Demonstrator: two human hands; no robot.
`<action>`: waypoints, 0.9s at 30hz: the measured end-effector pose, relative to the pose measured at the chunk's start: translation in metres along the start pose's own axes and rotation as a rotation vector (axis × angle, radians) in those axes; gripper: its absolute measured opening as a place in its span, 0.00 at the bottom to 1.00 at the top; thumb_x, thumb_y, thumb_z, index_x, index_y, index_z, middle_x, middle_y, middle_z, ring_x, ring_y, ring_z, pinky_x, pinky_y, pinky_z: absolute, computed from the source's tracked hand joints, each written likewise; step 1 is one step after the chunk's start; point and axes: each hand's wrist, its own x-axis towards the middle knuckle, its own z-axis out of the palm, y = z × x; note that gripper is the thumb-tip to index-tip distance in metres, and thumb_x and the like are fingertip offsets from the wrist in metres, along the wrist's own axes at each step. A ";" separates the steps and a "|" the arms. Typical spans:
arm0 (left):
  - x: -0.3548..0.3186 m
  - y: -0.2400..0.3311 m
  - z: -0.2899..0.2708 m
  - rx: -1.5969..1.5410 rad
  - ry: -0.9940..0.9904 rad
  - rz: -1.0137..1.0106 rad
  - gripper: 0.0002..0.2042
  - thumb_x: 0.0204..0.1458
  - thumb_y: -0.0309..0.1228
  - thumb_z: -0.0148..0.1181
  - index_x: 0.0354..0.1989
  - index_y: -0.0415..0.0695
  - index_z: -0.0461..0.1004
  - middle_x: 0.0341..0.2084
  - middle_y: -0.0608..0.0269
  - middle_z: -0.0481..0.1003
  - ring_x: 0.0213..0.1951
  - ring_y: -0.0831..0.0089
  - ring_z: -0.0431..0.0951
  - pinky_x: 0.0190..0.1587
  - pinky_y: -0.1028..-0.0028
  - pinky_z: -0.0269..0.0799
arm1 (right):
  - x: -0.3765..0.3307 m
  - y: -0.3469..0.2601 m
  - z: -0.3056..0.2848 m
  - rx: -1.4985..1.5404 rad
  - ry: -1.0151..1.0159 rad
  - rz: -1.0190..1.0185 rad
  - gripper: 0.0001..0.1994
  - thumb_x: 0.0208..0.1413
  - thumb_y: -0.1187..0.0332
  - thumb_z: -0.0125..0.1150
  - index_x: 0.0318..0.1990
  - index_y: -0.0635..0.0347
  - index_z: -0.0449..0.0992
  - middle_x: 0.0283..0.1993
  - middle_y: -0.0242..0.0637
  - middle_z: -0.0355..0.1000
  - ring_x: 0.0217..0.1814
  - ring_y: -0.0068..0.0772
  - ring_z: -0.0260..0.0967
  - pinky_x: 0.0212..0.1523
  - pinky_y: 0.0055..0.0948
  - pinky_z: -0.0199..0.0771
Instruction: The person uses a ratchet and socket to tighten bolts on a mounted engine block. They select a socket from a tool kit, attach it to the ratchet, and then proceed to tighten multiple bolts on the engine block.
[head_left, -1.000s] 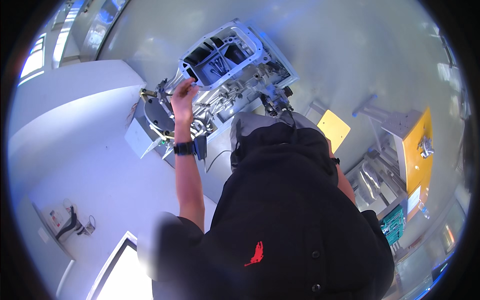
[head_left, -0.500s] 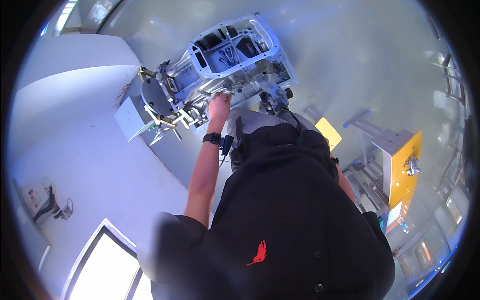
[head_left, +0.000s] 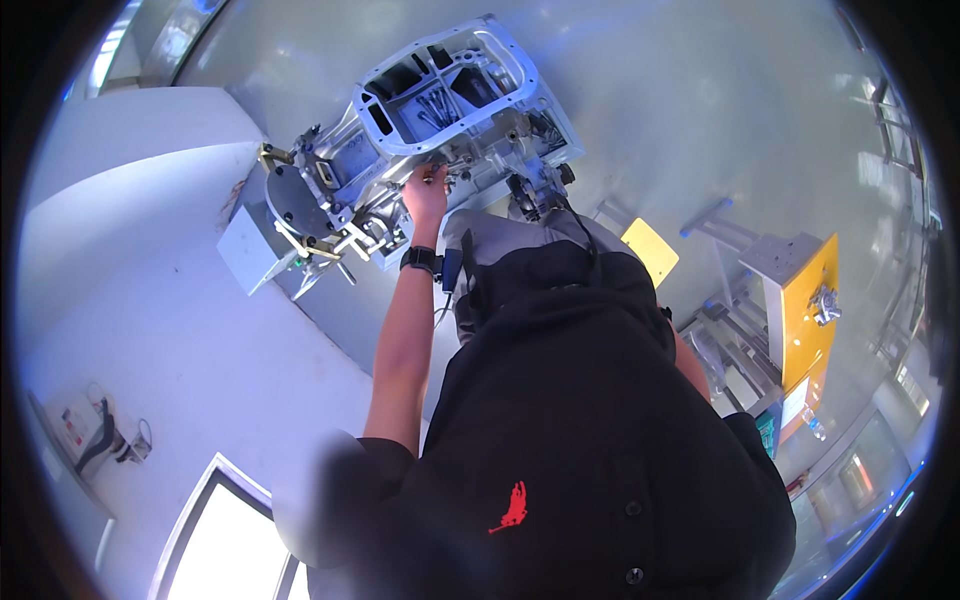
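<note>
My left hand (head_left: pixel 427 192) is at the near side of a grey metal engine housing (head_left: pixel 462 132), its fingers curled in a pinch. Small dark bits show at the fingertips, too small to name. On that wrist is a black watch-like band (head_left: pixel 420 259) with a black box beside it. The housing has an open top with a flanged rim, and several bolts (head_left: pixel 437 108) lie inside it. My right forearm (head_left: pixel 691 368) shows beside my body; the right hand itself is hidden behind my clothing.
A round dark plate on a clamp fixture (head_left: pixel 292 198) stands at the housing's left end. To the right are a yellow stool seat (head_left: pixel 650 251) and a yellow-topped workbench (head_left: pixel 808 315) with a small metal part (head_left: pixel 825 304) on it. A white wall (head_left: pixel 130 310) rises on the left.
The whole view has shifted slightly, with the housing now a little further left. My left hand has turned, bringing its curled fingers and the small dark bits into sight.
</note>
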 end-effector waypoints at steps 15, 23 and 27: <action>-0.015 0.015 0.024 -0.552 -0.018 -0.012 0.13 0.50 0.29 0.59 0.42 0.34 0.73 0.24 0.60 0.75 0.23 0.77 0.76 0.28 0.79 0.73 | -0.013 -0.028 -0.002 0.047 0.013 0.227 0.14 0.56 0.61 0.48 0.26 0.64 0.68 0.24 0.33 0.67 0.26 0.23 0.61 0.26 0.28 0.61; -0.016 0.016 0.032 -0.306 0.008 0.016 0.12 0.48 0.31 0.60 0.38 0.38 0.75 0.21 0.61 0.75 0.21 0.77 0.76 0.25 0.79 0.68 | -0.014 -0.013 0.005 0.091 -0.001 0.260 0.12 0.56 0.65 0.46 0.32 0.65 0.70 0.28 0.34 0.69 0.29 0.24 0.63 0.30 0.28 0.63; -0.015 0.022 0.030 -0.238 0.049 0.076 0.12 0.48 0.31 0.60 0.38 0.38 0.75 0.20 0.61 0.75 0.19 0.78 0.75 0.25 0.78 0.68 | -0.016 -0.012 0.004 0.110 -0.009 0.269 0.11 0.56 0.66 0.45 0.35 0.65 0.71 0.30 0.35 0.70 0.31 0.25 0.65 0.31 0.28 0.64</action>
